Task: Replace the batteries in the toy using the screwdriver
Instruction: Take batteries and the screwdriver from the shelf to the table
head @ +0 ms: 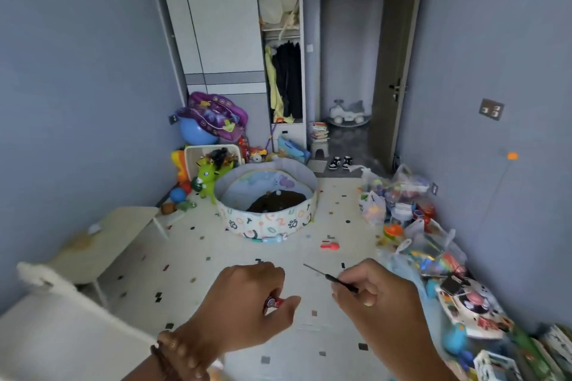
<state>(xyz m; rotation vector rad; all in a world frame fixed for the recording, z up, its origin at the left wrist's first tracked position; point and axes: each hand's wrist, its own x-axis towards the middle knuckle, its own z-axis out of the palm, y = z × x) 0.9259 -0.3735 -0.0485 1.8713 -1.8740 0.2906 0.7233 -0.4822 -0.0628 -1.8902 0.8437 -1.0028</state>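
Red battery (274, 302) (mostly hidden) inside left hand's (253, 303) fingers (278, 283).

Child's playroom in my home: open wardrobe (283, 49) with hanging clothes, fabric ball pit (266, 204), ride-on car (346, 113), toy-filled bags (399, 195) along my blue walls.

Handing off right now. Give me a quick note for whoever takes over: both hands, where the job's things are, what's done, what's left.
Left hand: closed on small red-ended batteries, held above the floor.
Right hand: pinching a thin black screwdriver, tip pointing up and left.
Toy: not in either hand; which one on the floor is meant cannot be told from this view.
Done: tool and batteries are in hand.
Left: pick out the toy, unscrew its cover, swap the batteries, close it.
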